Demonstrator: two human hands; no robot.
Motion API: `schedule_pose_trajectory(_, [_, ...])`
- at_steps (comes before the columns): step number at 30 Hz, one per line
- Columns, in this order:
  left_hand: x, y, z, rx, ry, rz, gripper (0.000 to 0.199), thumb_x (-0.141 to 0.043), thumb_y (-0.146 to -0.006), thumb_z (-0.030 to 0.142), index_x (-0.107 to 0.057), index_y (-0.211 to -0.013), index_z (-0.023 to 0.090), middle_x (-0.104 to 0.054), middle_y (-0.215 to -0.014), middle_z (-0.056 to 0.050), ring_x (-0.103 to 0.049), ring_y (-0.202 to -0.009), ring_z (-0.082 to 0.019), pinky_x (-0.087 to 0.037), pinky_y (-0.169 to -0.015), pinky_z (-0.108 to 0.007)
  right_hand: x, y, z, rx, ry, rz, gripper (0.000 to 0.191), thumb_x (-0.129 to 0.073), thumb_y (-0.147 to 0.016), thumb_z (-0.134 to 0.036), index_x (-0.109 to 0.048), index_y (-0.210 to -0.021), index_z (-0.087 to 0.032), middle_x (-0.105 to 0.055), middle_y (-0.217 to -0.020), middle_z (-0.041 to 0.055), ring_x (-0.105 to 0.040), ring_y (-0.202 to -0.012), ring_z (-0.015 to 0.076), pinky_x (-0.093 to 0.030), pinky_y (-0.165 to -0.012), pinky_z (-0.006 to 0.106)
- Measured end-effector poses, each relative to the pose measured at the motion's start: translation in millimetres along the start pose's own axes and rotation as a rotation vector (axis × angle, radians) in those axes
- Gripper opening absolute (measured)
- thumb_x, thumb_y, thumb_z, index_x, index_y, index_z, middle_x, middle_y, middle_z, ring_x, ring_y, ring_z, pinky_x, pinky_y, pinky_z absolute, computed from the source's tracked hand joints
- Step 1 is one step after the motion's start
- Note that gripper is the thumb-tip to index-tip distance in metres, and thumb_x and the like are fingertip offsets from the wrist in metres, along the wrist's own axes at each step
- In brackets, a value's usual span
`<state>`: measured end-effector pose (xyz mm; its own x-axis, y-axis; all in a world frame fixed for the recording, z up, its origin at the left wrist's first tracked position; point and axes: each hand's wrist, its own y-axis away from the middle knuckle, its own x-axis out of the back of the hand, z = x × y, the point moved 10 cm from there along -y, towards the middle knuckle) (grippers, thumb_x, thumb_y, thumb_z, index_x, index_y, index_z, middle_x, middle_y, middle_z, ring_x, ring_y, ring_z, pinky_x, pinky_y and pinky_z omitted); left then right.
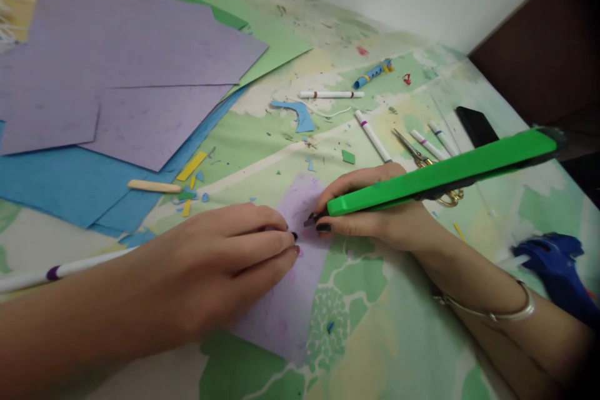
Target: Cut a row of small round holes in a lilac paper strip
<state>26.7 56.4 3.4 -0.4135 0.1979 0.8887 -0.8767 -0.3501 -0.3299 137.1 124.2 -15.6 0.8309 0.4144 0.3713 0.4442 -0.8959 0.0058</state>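
Note:
A narrow piece of purple paper (285,319) with small pink circles drawn on it lies on the table in front of me. My left hand (244,256) rests over it, its fingers laid out and fingertips pressing on the paper; the thumb is hidden. My right hand (370,212) is closed around a green utility knife (435,175). The blade is out and its tip is at the paper, just right of my left fingertips. A silver bracelet (497,315) circles the right wrist.
Purple sheets (126,44) and blue sheets (60,187) overlap at left, near a wooden stick (154,186). Beyond are paper scraps, a marker (330,94) and a rolled blue paper tube (372,74). Scissors (415,150), a black phone-like object (477,127) and a blue glue gun (557,269) lie right.

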Motion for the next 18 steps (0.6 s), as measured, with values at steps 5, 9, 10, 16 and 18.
schedule_pose_trajectory(5, [-2.5,1.8,-0.4,0.012,-0.001,-0.011,0.039,-0.028,-0.094,0.006,-0.056,-0.117,0.02,-0.068,-0.109,-0.006,-0.056,-0.105,-0.019,-0.044,-0.088,-0.03,1.8,1.6,2.4,0.004,0.005,-0.004,0.009,-0.077,-0.069,-0.019,-0.074,-0.077,-0.019,-0.073,-0.069,-0.002,-0.069,-0.061,0.0122,-0.056,-0.054,0.018])
schedule_pose_trajectory(9, [-0.9,3.3,-2.5,0.032,0.027,0.026,0.041,-0.029,-0.094,0.005,-0.056,-0.119,0.022,-0.068,-0.109,-0.005,-0.057,-0.105,-0.019,-0.044,-0.088,-0.03,-0.1,1.6,-0.4,0.023,0.035,-0.024,0.01,-0.078,-0.069,-0.021,-0.074,-0.078,-0.019,-0.074,-0.072,-0.0018,-0.07,-0.066,0.0126,-0.057,-0.058,0.018])
schedule_pose_trajectory(10, [-0.6,3.9,-3.7,0.043,0.053,0.038,0.041,-0.03,-0.093,0.005,-0.056,-0.12,0.024,-0.068,-0.109,-0.005,-0.057,-0.105,-0.019,-0.045,-0.089,-0.03,-0.5,1.4,-1.0,0.026,0.043,-0.028,0.01,-0.078,-0.07,-0.022,-0.074,-0.078,-0.019,-0.074,-0.073,-0.0016,-0.07,-0.066,0.0129,-0.057,-0.058,0.018])
schedule_pose_trajectory(16, [-0.9,5.1,-6.8,0.071,0.113,0.063,0.043,-0.034,-0.092,0.006,-0.058,-0.121,0.027,-0.069,-0.107,-0.004,-0.059,-0.103,-0.019,-0.045,-0.089,-0.03,0.1,1.6,0.4,0.02,0.076,-0.031,0.011,-0.077,-0.071,-0.026,-0.075,-0.079,-0.02,-0.074,-0.074,-0.0014,-0.07,-0.066,0.0132,-0.057,-0.059,0.019])
schedule_pose_trajectory(18, [-1.2,4.4,-4.8,0.053,0.081,0.051,0.042,-0.032,-0.093,0.006,-0.057,-0.12,0.025,-0.069,-0.107,-0.005,-0.058,-0.104,-0.018,-0.045,-0.089,-0.029,-0.4,2.1,0.3,0.028,0.07,-0.037,0.011,-0.077,-0.071,-0.026,-0.075,-0.08,-0.02,-0.074,-0.074,-0.0016,-0.07,-0.067,0.013,-0.057,-0.06,0.018])
